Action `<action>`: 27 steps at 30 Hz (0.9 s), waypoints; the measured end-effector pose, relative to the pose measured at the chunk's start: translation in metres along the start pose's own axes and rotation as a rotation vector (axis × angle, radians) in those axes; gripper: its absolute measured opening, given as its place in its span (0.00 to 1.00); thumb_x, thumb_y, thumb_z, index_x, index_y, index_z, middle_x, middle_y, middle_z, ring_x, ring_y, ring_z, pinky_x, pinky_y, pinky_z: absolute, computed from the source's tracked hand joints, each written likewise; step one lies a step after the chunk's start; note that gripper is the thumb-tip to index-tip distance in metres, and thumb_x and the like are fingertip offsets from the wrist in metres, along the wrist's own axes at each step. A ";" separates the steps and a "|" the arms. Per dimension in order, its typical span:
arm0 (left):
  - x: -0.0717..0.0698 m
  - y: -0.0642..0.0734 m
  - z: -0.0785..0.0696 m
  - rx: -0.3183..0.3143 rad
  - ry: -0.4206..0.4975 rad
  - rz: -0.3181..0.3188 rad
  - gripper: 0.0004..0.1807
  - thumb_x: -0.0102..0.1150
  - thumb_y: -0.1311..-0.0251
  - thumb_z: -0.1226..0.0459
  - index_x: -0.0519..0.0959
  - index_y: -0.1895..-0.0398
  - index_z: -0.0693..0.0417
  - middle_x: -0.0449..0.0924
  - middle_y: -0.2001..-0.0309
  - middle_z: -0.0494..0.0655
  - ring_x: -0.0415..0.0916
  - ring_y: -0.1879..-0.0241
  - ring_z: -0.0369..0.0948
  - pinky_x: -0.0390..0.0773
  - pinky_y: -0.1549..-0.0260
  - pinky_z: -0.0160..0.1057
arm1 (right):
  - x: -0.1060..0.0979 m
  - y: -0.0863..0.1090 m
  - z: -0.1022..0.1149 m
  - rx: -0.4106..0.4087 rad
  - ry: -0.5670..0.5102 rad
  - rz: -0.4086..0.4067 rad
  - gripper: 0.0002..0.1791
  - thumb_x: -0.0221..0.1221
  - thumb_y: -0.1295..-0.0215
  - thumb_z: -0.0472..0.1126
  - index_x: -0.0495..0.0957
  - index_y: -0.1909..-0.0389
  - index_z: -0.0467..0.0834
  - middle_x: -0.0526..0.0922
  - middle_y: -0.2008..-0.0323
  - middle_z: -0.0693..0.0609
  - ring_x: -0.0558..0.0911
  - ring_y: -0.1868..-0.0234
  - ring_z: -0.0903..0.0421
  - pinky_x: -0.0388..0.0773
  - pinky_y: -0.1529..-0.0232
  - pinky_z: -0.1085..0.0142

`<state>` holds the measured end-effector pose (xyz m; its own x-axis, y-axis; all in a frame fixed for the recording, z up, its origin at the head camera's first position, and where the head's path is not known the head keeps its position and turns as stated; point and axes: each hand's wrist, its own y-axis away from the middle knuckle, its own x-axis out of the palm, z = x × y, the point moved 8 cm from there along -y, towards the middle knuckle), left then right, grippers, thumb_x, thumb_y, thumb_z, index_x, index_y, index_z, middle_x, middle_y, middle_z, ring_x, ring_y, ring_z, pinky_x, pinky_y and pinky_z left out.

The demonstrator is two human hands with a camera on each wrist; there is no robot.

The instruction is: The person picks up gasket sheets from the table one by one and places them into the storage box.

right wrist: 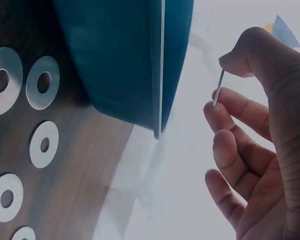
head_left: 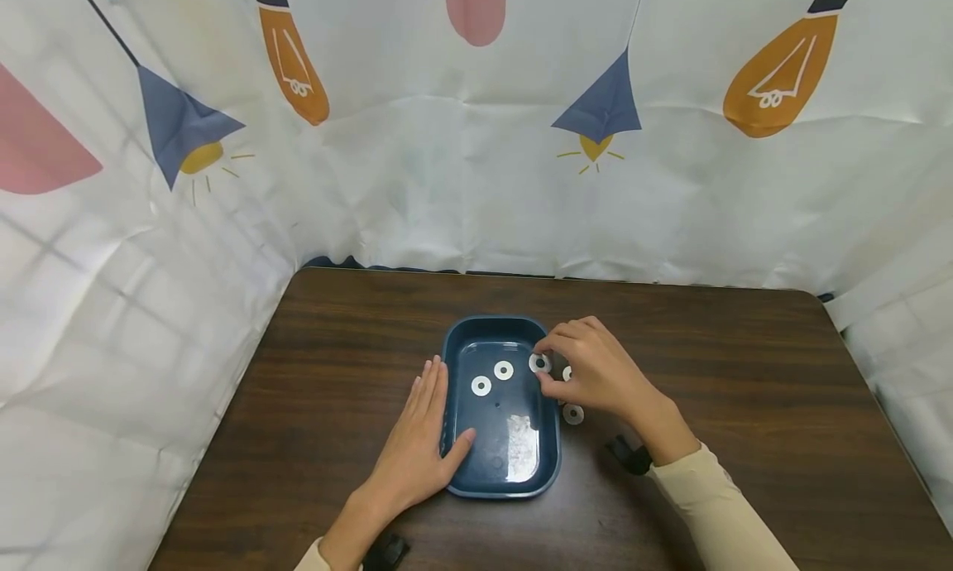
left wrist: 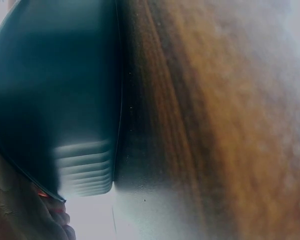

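Observation:
My right hand (head_left: 596, 368) pinches a flat metal washer (head_left: 539, 363) between thumb and fingertips, over the right rim of a blue plastic tray (head_left: 480, 455). From the right wrist view, the pinched washer (right wrist: 218, 88) is seen edge-on, above the level of the tray rim (right wrist: 158, 75). Two washers, one left (head_left: 481, 386) and one right (head_left: 504, 370), lie apart in the tray. Fingers straight and thumb spread over the near rim, my left hand (head_left: 417, 447) rests along the tray's left side. The tray's outer wall (left wrist: 60, 90) fills much of the left wrist view.
Several more washers lie on the dark wooden table (head_left: 715, 372) beside the tray's right side, including one washer (head_left: 573, 414) near my right wrist; the right wrist view shows their spread, with a large washer (right wrist: 4, 81) at left. A white printed curtain (head_left: 462, 182) hangs behind the table.

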<state>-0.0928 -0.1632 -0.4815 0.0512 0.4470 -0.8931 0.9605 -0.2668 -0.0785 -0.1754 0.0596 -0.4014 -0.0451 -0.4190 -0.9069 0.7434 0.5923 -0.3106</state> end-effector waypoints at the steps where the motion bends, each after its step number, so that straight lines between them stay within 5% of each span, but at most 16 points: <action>1: 0.000 0.000 0.000 0.000 0.001 0.000 0.56 0.62 0.31 0.46 0.40 0.13 0.57 0.40 0.12 0.56 0.44 0.13 0.55 0.58 0.19 0.64 | 0.001 -0.001 0.000 0.001 -0.003 0.006 0.14 0.72 0.41 0.51 0.91 0.57 0.50 0.92 0.60 0.55 0.86 0.56 0.56 0.81 0.41 0.53; 27: 0.000 0.001 0.001 -0.004 0.002 0.005 0.56 0.62 0.31 0.46 0.41 0.13 0.56 0.40 0.12 0.56 0.43 0.13 0.55 0.57 0.19 0.64 | 0.006 -0.033 0.014 -0.070 -0.018 0.048 0.14 0.73 0.42 0.48 0.91 0.57 0.49 0.90 0.61 0.56 0.84 0.58 0.56 0.80 0.40 0.54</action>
<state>-0.0924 -0.1644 -0.4823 0.0565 0.4475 -0.8925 0.9614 -0.2655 -0.0722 -0.1911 0.0277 -0.3920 0.0016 -0.4010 -0.9161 0.6957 0.6585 -0.2870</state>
